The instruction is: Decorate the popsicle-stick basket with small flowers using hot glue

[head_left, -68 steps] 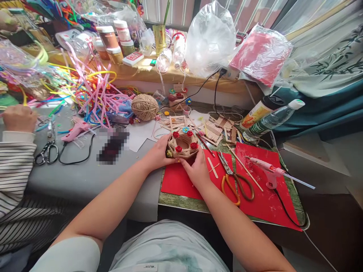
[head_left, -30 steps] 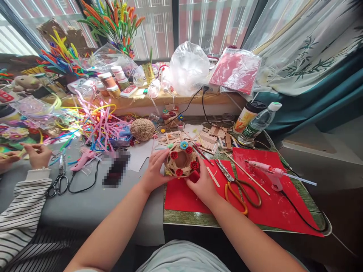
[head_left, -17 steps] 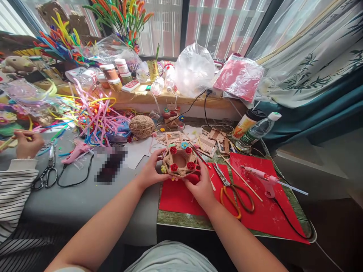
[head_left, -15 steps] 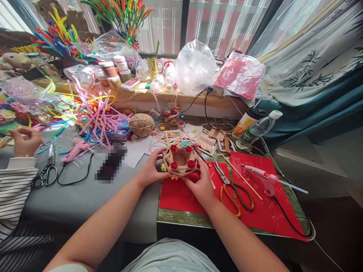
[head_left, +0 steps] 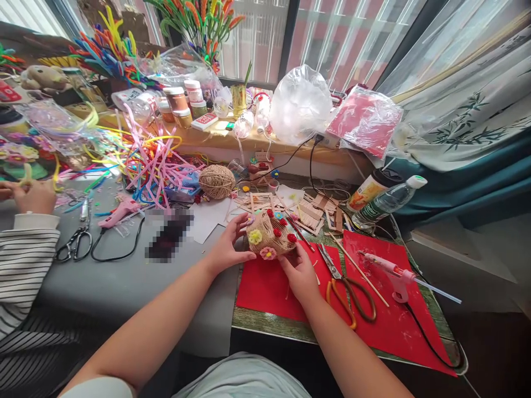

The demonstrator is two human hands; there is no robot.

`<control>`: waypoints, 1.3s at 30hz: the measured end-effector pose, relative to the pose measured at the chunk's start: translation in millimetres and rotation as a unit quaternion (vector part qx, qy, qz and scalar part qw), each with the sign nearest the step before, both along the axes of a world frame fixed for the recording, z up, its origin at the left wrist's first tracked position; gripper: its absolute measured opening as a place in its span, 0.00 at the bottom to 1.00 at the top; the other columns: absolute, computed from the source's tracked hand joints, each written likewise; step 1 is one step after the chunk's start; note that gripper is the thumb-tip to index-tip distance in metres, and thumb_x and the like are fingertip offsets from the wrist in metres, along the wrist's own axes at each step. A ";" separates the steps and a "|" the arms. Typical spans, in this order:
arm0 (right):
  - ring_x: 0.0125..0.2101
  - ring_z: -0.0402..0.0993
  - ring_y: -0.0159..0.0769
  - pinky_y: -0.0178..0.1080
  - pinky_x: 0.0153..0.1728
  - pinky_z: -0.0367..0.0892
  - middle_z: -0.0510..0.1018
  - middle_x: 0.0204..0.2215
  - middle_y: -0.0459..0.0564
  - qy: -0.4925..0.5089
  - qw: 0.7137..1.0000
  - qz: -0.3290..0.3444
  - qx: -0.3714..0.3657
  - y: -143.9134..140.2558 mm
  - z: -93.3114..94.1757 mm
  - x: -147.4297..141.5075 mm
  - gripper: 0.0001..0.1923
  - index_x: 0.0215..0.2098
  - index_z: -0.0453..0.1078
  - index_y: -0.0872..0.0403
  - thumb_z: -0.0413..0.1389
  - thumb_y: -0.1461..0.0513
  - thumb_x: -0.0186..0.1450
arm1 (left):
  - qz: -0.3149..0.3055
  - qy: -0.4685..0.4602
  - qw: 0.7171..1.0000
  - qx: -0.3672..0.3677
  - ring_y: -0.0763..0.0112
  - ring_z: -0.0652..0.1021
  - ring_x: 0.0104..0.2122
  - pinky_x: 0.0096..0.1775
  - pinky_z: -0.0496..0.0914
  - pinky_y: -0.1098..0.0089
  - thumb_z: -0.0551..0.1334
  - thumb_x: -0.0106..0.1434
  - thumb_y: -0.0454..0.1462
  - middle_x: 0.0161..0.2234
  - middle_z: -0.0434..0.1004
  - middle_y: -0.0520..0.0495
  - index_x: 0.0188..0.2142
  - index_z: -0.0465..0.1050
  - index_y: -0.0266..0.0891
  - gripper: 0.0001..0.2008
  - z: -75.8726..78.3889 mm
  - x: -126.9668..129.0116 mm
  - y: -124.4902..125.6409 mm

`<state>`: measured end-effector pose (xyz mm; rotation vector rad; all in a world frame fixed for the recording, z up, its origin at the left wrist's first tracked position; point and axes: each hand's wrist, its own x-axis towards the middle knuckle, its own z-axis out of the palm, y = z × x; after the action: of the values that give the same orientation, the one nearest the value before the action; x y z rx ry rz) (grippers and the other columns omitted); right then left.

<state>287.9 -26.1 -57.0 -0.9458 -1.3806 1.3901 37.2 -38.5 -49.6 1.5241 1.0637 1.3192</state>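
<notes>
Two hands of ours meet at the centre of the frame around a small twine-wrapped basket [head_left: 270, 234]. Our left hand [head_left: 229, 250] cups its left side with fingers spread wide, and our right hand [head_left: 299, 271] props it from below right, so it sits tipped away from us, its outer wall showing. That tilt brings the yellow and pink flowers glued on its side into plain view, while the red roses ring its rim. Under it lies a red paper sheet [head_left: 265, 284], likely there to guard the table. Just right of our right hand rest orange-handled scissors [head_left: 350, 290] and a glue gun [head_left: 392, 271], both near. Above the basket sits a ball of twine [head_left: 217, 181]. At left centre, another person's hand [head_left: 31, 196] in a striped sleeve works apart.
</notes>
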 end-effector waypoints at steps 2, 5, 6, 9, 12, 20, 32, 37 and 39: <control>0.59 0.79 0.53 0.60 0.64 0.72 0.81 0.60 0.59 -0.006 1.000 -0.004 -0.002 0.6 1.2 -0.6 0.29 0.62 0.70 0.49 0.66 0.48 0.68 | 0.006 0.008 1.000 0.003 0.42 0.62 0.73 0.70 0.63 0.41 0.80 0.54 0.49 0.74 0.56 0.36 0.74 0.51 0.53 0.56 -1.0 -0.7 0.1; 0.59 0.79 0.54 0.60 0.63 0.73 0.81 0.59 0.58 -0.011 1.000 0.006 -0.006 0.9 3.3 -1.4 0.28 0.61 0.71 0.50 0.65 0.48 0.68 | 0.014 0.021 1.000 0.004 0.43 0.62 0.73 0.70 0.63 0.42 0.80 0.54 0.48 0.74 0.56 0.37 0.74 0.51 0.53 0.56 -2.7 0.1 0.3; 0.59 0.80 0.54 0.60 0.63 0.73 0.82 0.59 0.58 -0.011 1.000 0.009 -0.006 0.8 4.2 -1.6 0.28 0.61 0.71 0.50 0.65 0.48 0.68 | 0.019 0.026 0.999 0.004 0.43 0.62 0.73 0.70 0.64 0.42 0.80 0.54 0.48 0.73 0.57 0.36 0.74 0.51 0.52 0.56 -3.0 0.7 0.3; 0.58 0.80 0.52 0.58 0.63 0.73 0.82 0.58 0.57 -0.010 1.000 0.019 -0.005 0.5 6.0 -1.9 0.25 0.60 0.72 0.49 0.64 0.49 0.69 | 0.036 0.044 0.998 0.001 0.43 0.64 0.71 0.69 0.65 0.43 0.80 0.54 0.49 0.72 0.59 0.35 0.75 0.51 0.51 0.57 -2.8 2.7 -0.2; 0.58 0.80 0.52 0.58 0.63 0.73 0.82 0.57 0.57 -0.014 1.000 0.022 -0.007 0.7 3.8 -2.0 0.25 0.60 0.72 0.50 0.64 0.49 0.69 | 0.051 0.061 0.997 0.003 0.44 0.66 0.70 0.68 0.66 0.44 0.79 0.55 0.49 0.71 0.60 0.35 0.74 0.51 0.50 0.55 -1.0 4.2 -1.5; 0.54 0.81 0.51 0.56 0.55 0.79 0.78 0.60 0.62 -0.005 0.998 -0.067 -0.001 1.7 -13.4 -2.3 0.38 0.64 0.65 0.50 0.70 0.48 0.62 | 0.035 0.047 0.998 -0.026 0.46 0.69 0.69 0.68 0.66 0.45 0.75 0.61 0.50 0.70 0.63 0.36 0.74 0.49 0.51 0.50 -2.8 0.3 -1.6; 0.50 0.79 0.48 0.52 0.50 0.80 0.78 0.55 0.57 0.024 0.996 -0.081 -0.004 7.0 -10.2 2.2 0.38 0.65 0.66 0.48 0.69 0.45 0.63 | -0.008 0.000 0.999 -0.053 0.45 0.68 0.70 0.66 0.69 0.46 0.72 0.59 0.58 0.73 0.56 0.33 0.74 0.43 0.51 0.54 -3.0 6.2 7.5; 0.52 0.78 0.47 0.52 0.53 0.79 0.77 0.57 0.58 0.002 0.995 -0.099 0.024 5.9 -3.4 5.9 0.35 0.65 0.66 0.48 0.68 0.47 0.65 | -0.008 0.038 0.996 -0.080 0.47 0.68 0.70 0.68 0.66 0.45 0.72 0.61 0.57 0.72 0.58 0.34 0.74 0.43 0.50 0.53 0.6 10.3 8.5; 0.54 0.78 0.47 0.52 0.54 0.78 0.76 0.58 0.58 0.002 0.993 -0.109 0.041 4.4 0.6 7.8 0.34 0.65 0.66 0.48 0.68 0.49 0.65 | -0.019 0.055 0.995 -0.079 0.47 0.66 0.71 0.69 0.65 0.45 0.72 0.60 0.58 0.72 0.59 0.34 0.74 0.43 0.50 0.54 1.0 10.6 9.6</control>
<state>295.8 -21.8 -56.4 -1.0070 -1.2802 1.1640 47.9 -28.9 -48.6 1.5044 1.1732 1.1095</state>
